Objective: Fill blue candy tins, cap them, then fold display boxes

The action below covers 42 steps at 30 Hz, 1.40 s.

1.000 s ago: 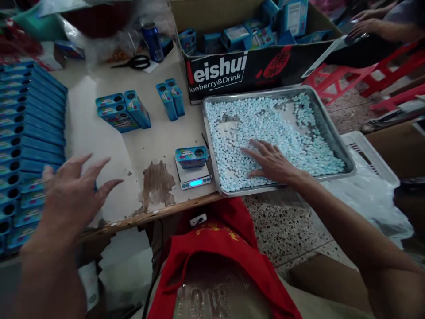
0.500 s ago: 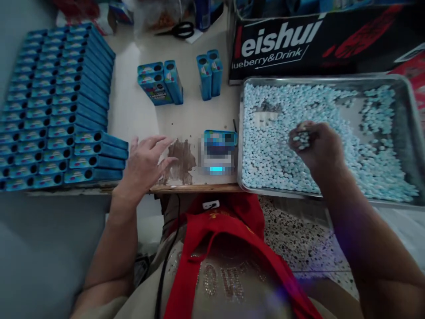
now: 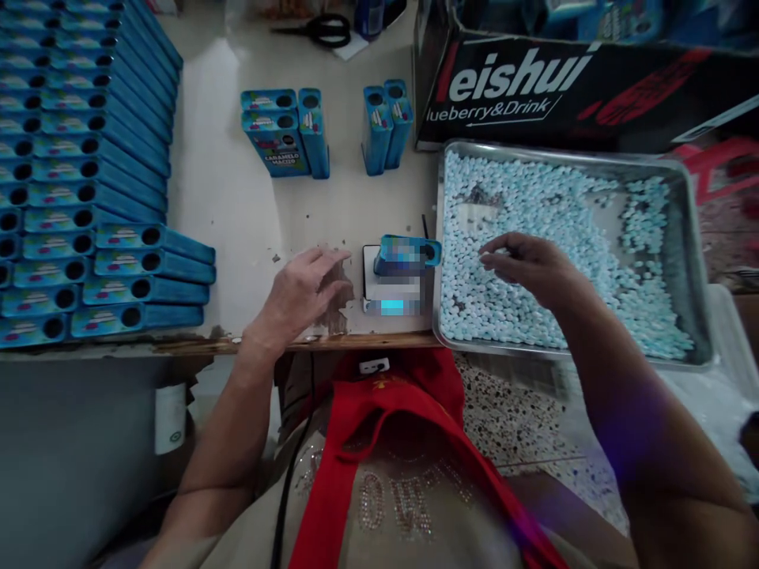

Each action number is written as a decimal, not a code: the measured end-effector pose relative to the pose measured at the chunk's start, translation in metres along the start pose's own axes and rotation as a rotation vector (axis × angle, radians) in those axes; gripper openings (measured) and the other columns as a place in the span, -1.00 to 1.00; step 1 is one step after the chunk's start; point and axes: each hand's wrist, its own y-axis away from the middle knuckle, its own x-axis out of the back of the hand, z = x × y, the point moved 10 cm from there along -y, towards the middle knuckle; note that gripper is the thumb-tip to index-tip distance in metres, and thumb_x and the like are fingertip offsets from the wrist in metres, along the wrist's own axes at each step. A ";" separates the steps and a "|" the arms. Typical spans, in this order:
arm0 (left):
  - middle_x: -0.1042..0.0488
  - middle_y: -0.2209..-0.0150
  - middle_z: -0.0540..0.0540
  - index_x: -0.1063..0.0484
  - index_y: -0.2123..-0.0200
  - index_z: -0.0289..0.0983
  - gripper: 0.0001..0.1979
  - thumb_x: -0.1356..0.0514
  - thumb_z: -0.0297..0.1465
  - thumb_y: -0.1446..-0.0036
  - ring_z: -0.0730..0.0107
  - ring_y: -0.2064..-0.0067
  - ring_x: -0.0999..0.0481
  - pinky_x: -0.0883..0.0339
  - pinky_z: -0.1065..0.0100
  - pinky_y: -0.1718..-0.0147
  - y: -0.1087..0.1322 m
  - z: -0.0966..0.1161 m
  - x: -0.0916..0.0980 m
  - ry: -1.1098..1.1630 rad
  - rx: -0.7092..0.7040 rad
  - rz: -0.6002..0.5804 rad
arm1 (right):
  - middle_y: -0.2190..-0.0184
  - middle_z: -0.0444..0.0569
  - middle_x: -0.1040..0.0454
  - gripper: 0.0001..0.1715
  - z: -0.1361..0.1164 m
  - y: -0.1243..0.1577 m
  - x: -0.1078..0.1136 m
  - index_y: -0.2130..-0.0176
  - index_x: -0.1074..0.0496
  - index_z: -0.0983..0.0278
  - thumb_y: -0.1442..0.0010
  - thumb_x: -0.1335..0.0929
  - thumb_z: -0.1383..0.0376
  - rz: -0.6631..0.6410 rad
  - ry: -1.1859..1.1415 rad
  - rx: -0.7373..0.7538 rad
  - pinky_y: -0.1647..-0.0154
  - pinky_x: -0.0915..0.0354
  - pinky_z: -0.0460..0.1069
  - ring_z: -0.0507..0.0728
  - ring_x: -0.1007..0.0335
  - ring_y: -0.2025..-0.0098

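My right hand (image 3: 530, 267) hovers over the left part of a metal tray (image 3: 692, 261) that is spread with small pale blue candies (image 3: 569, 209). Its fingers are bunched together on a pinch of those candies, pointing left toward a blue tin (image 3: 409, 250). That tin sits on a small white scale (image 3: 372, 294) with a lit display, just left of the tray. My left hand (image 3: 300, 291) rests on the table beside the scale, fingers loosely spread and holding nothing.
Rows of stacked blue tins (image 3: 88, 174) fill the table's left side. Two small groups of tins (image 3: 278, 134) (image 3: 385, 122) stand further back. A black carton (image 3: 563, 87) borders the tray's far side. Scissors (image 3: 317, 30) lie at the back. The table edge (image 3: 356, 342) runs just before me.
My right hand scooped candies from the tray, closed on them and moved left toward the tin. My left hand slid right to the scale. The view shifted down and left.
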 end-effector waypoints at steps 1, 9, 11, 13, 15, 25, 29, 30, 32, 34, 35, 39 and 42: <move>-0.62 -0.17 -0.17 -0.53 -0.24 -0.14 -0.58 -0.30 -0.39 -0.34 0.05 -0.21 -0.59 -0.47 0.01 -0.28 0.000 0.000 -0.002 0.017 -0.009 -0.001 | 0.61 -0.18 -0.31 -0.65 -0.007 -0.001 -0.007 0.24 -0.53 0.22 -0.09 -0.51 0.04 -0.069 -0.088 -0.036 0.52 0.02 0.03 0.04 -0.10 0.57; -0.59 -0.20 -0.18 -0.50 -0.26 -0.14 -0.55 -0.31 -0.36 -0.33 0.04 -0.22 -0.59 -0.50 -0.01 -0.26 0.006 -0.008 -0.004 0.052 -0.024 -0.007 | 0.58 -0.22 -0.26 -0.82 -0.129 -0.009 -0.035 0.22 -0.61 0.12 -0.17 -0.52 0.13 -0.292 0.285 0.239 0.42 -0.08 0.02 0.05 -0.17 0.50; -0.58 -0.21 -0.18 -0.49 -0.27 -0.13 -0.55 -0.32 -0.36 -0.33 0.05 -0.24 -0.59 -0.50 0.01 -0.28 0.009 -0.014 -0.001 0.044 -0.018 -0.002 | 0.55 -0.19 -0.33 -0.90 -0.144 -0.010 -0.041 0.24 -0.62 0.09 -0.20 -0.52 0.16 -0.292 0.408 0.308 0.34 -0.17 0.03 0.10 -0.30 0.43; -0.58 -0.22 -0.17 -0.48 -0.27 -0.12 -0.54 -0.33 -0.36 -0.32 0.04 -0.24 -0.59 -0.49 0.01 -0.28 0.011 -0.021 0.001 0.031 -0.008 0.006 | 0.51 -0.15 -0.41 -0.95 -0.153 -0.011 -0.047 0.24 -0.62 0.08 -0.23 -0.51 0.19 -0.279 0.489 0.369 0.24 -0.23 0.06 0.15 -0.41 0.35; -0.58 -0.21 -0.16 -0.48 -0.27 -0.10 -0.53 -0.34 -0.35 -0.32 0.05 -0.24 -0.59 -0.50 0.02 -0.28 0.012 -0.026 0.002 0.019 0.001 0.006 | 0.46 -0.12 -0.47 -0.93 -0.156 -0.011 -0.052 0.22 -0.64 0.08 -0.23 -0.51 0.23 -0.273 0.542 0.409 0.17 -0.25 0.09 0.19 -0.46 0.29; -0.61 -0.17 -0.15 -0.51 -0.24 -0.12 -0.57 -0.35 -0.31 -0.33 0.05 -0.19 -0.62 -0.49 0.04 -0.26 0.012 -0.028 0.011 0.011 0.041 0.101 | 0.39 -0.11 -0.54 -0.86 -0.150 -0.013 -0.044 0.22 -0.64 0.18 -0.21 -0.56 0.19 -0.231 0.281 0.287 0.22 -0.24 0.04 0.12 -0.45 0.28; -0.67 -0.05 -0.09 -0.59 -0.10 -0.12 -0.70 -0.39 -0.34 -0.30 0.13 -0.09 -0.67 -0.54 0.13 -0.18 0.012 -0.013 0.029 0.092 0.037 0.284 | 0.47 -0.20 -0.42 -0.87 -0.086 -0.018 0.002 0.33 -0.55 0.22 -0.29 -0.50 0.35 -0.049 -0.410 -0.034 0.45 -0.08 -0.03 -0.06 -0.13 0.51; -0.68 0.00 -0.08 -0.61 -0.05 -0.13 -0.75 -0.39 -0.35 -0.31 0.15 -0.05 -0.67 -0.55 0.14 -0.15 0.010 -0.006 0.034 0.112 0.028 0.329 | 0.50 -0.23 -0.36 -0.78 -0.061 -0.015 0.015 0.37 -0.51 0.23 -0.36 -0.42 0.41 0.039 -0.604 -0.134 0.50 -0.04 -0.05 -0.10 -0.05 0.55; -0.68 0.08 -0.06 -0.63 0.05 -0.15 -0.85 -0.39 -0.34 -0.32 0.19 0.01 -0.67 -0.55 0.17 -0.09 0.002 0.012 0.041 0.134 0.005 0.390 | 0.54 -0.24 -0.28 -0.55 -0.010 -0.005 0.035 0.43 -0.44 0.25 -0.47 -0.24 0.49 0.232 -0.933 -0.302 0.54 -0.02 -0.12 -0.14 -0.04 0.58; -0.66 0.13 -0.06 -0.63 0.12 -0.17 -0.90 -0.40 -0.33 -0.32 0.20 0.04 -0.64 -0.54 0.18 -0.07 -0.011 0.033 0.044 0.135 -0.035 0.396 | 0.54 -0.20 -0.30 -0.45 0.030 0.010 0.043 0.46 -0.41 0.24 -0.50 -0.15 0.52 0.428 -1.153 -0.385 0.53 -0.14 -0.18 -0.14 -0.19 0.55; -0.64 0.14 -0.07 -0.63 0.13 -0.18 -0.91 -0.41 -0.33 -0.32 0.20 0.05 -0.62 -0.52 0.17 -0.07 -0.019 0.043 0.043 0.130 -0.060 0.377 | 0.53 -0.16 -0.34 -0.45 0.044 0.017 0.042 0.46 -0.41 0.22 -0.50 -0.16 0.51 0.513 -1.230 -0.404 0.50 -0.25 -0.18 -0.11 -0.29 0.50; -0.60 0.12 -0.09 -0.67 0.13 -0.18 -0.87 -0.45 -0.37 -0.25 0.16 0.02 -0.57 -0.47 0.14 -0.10 -0.044 0.070 0.035 0.066 -0.122 0.254 | 0.37 -0.05 -0.50 -0.62 0.057 0.027 -0.005 0.36 -0.46 0.16 -0.46 -0.24 0.43 0.459 -1.380 -0.489 0.46 -0.48 -0.07 0.05 -0.46 0.38; -0.57 0.16 -0.10 -0.68 0.20 -0.17 -0.93 -0.45 -0.39 -0.24 0.12 0.02 -0.53 -0.45 0.10 -0.09 -0.054 0.072 0.030 0.006 -0.102 0.190 | 0.33 -0.08 -0.49 -0.74 0.039 0.024 -0.035 0.23 -0.49 0.16 -0.41 -0.27 0.44 0.182 -1.435 -0.435 0.51 -0.38 -0.14 -0.01 -0.36 0.43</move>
